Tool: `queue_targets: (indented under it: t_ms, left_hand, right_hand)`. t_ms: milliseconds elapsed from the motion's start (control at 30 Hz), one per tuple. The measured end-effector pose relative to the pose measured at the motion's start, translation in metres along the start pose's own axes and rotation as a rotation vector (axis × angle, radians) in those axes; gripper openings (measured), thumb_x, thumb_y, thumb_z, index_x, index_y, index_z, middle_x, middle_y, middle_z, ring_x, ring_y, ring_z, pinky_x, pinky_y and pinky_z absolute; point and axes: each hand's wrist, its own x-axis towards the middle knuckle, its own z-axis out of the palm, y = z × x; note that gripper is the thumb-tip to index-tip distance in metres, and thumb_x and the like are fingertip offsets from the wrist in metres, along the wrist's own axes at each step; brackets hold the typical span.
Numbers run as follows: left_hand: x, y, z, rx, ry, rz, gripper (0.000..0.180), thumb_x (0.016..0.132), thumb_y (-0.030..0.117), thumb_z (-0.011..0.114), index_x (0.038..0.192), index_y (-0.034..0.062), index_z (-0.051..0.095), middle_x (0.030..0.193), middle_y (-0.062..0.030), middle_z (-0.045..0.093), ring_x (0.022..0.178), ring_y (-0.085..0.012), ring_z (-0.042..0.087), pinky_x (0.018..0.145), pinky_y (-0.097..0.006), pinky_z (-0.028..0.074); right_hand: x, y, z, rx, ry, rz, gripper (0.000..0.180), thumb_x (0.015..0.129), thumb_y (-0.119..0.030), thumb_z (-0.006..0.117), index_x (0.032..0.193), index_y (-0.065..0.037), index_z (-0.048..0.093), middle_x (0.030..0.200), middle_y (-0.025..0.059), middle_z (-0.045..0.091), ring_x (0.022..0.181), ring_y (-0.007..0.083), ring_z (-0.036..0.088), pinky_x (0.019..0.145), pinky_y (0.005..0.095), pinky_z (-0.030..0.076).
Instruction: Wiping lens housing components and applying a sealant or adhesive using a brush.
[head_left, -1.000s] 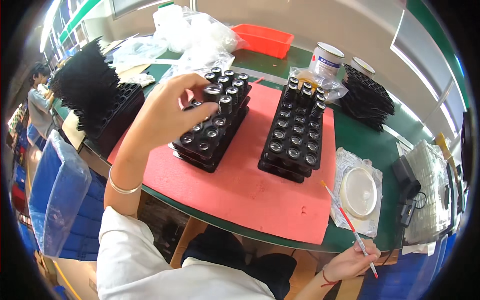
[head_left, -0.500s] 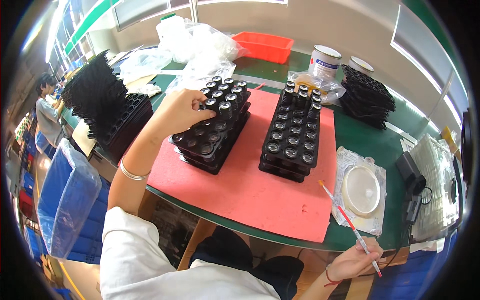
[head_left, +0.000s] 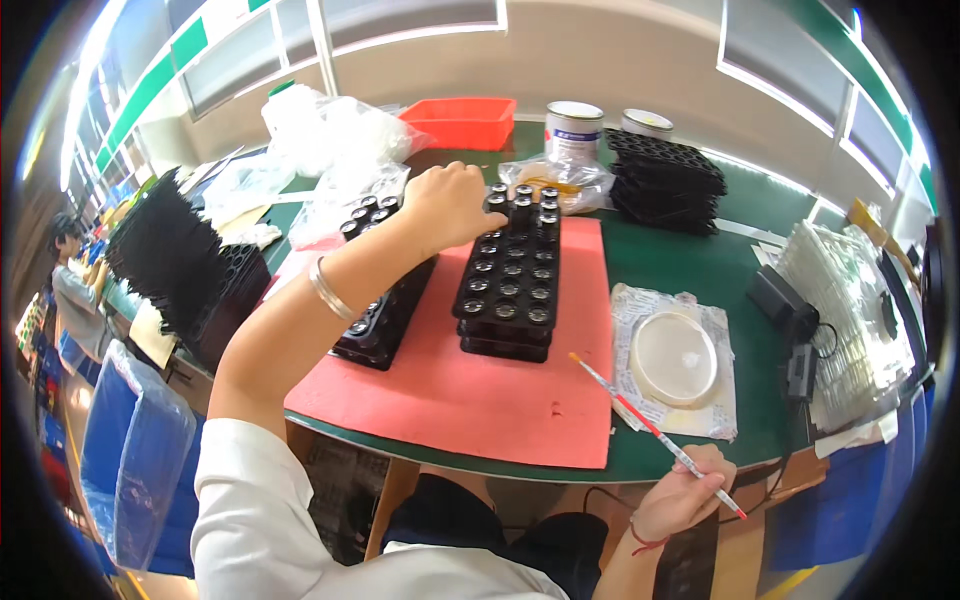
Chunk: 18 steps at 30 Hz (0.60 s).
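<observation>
Left hand curls closed over small black caps at the far end of the right black tray on the red mat; a snagged cap could topple neighbours — right hand grips a thin stick, near that tray.

The left arm stretches far forward and up, elbow bent, a bangle on the wrist. The left hand is turned palm down with its fingers curled under. The right hand sits low near the body, fingers pinched closed, a red band at its wrist.
</observation>
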Motion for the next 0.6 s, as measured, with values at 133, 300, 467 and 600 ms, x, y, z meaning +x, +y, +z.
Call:
queue_targets:
  t_ms: [133, 300, 467, 600]
  left_hand:
    - [0.020, 0.009, 0.004, 0.021, -0.164, -0.079, 0.040, 0.069, 0.041, 0.066, 0.084, 0.0041, 0.069, 0.088, -0.0167, 0.067, 0.084, -0.0320, 0.065, 0.072, -0.041, 0.053]
    - [0.015, 0.005, 0.005, -0.029, 0.016, -0.007, 0.031, 0.066, 0.031, 0.065, 0.077, 0.0021, 0.065, 0.080, -0.0185, 0.065, 0.079, -0.0341, 0.064, 0.069, -0.044, 0.050]
    - [-0.046, 0.057, -0.042, -0.416, 0.125, 0.281, 0.025, 0.070, 0.021, 0.064, 0.087, 0.0041, 0.055, 0.074, -0.0147, 0.063, 0.068, -0.0325, 0.062, 0.062, -0.041, 0.049]
    - [-0.114, 0.078, -0.037, -0.582, 0.054, 0.547, 0.023, 0.067, 0.007, 0.067, 0.084, 0.0080, 0.053, 0.068, -0.0048, 0.057, 0.058, -0.0213, 0.060, 0.051, -0.031, 0.047]
  right_hand:
    - [0.001, 0.000, -0.004, 0.097, -0.027, 0.011, 0.032, 0.095, -0.032, 0.043, 0.079, -0.005, 0.044, 0.067, 0.0056, 0.043, 0.057, 0.0141, 0.040, 0.053, 0.0249, 0.032]
    - [0.002, 0.001, -0.005, 0.130, -0.065, 0.034, 0.028, 0.095, -0.029, 0.044, 0.079, -0.006, 0.044, 0.065, 0.0049, 0.042, 0.058, 0.0139, 0.040, 0.054, 0.0248, 0.033]
    - [0.014, -0.001, -0.023, -0.161, 0.001, -0.200, 0.030, 0.096, -0.028, 0.038, 0.078, -0.005, 0.043, 0.062, 0.0044, 0.039, 0.058, 0.0134, 0.037, 0.054, 0.0259, 0.030]
    - [0.028, -0.004, -0.037, -0.381, -0.012, -0.451, 0.032, 0.096, -0.027, 0.036, 0.076, -0.004, 0.044, 0.061, 0.0047, 0.039, 0.059, 0.0146, 0.037, 0.055, 0.0276, 0.030]
